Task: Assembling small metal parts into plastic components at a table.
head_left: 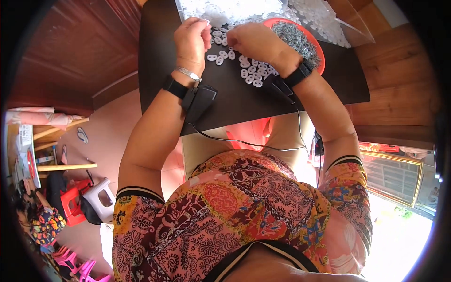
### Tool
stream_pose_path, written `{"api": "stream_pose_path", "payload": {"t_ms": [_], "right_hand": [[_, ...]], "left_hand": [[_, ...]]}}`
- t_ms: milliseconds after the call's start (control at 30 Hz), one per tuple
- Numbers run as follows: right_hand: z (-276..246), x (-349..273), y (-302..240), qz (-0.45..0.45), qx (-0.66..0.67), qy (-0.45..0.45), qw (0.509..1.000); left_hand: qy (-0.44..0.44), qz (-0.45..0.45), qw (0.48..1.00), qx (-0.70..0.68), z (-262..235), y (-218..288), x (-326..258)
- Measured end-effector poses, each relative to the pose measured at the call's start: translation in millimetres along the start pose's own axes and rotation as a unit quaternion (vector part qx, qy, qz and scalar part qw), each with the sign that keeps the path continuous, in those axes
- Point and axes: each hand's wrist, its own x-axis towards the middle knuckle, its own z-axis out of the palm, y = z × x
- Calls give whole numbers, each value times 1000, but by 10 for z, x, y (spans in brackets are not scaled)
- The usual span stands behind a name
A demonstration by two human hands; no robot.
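Note:
My left hand (191, 41) is raised over the dark table, its thumb and forefinger pinched on a small white plastic piece (207, 22). To its right, my right hand (256, 41) is bent low over the tabletop with its fingers closed together; what they hold, if anything, is hidden. Between and below the hands lie several white oval plastic pieces with holes (220, 60), lying loose. A denser cluster of the same ovals (257, 83) sits under my right wrist. Beyond that wrist stands a red bowl (321, 52) heaped with small silvery metal parts (297, 38).
A clear bin (180, 10) of white pieces stands at the far edge, with another clear container (357, 28) to its right. A black cable (244, 142) links the devices on my wrists. Stools (98, 199) and another person (44, 216) are at the left.

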Motion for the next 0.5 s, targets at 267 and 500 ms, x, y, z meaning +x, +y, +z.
{"api": "stream_pose_path", "payload": {"t_ms": [267,500], "right_hand": [[-44,-63,-103,-28,-7,8,1000],[61,-30,-218,-25,-121,39,992]], "left_hand": [[-14,-21,999,31,10,0,-18],[-38,-32,999,22,7,-9,-96]]}}
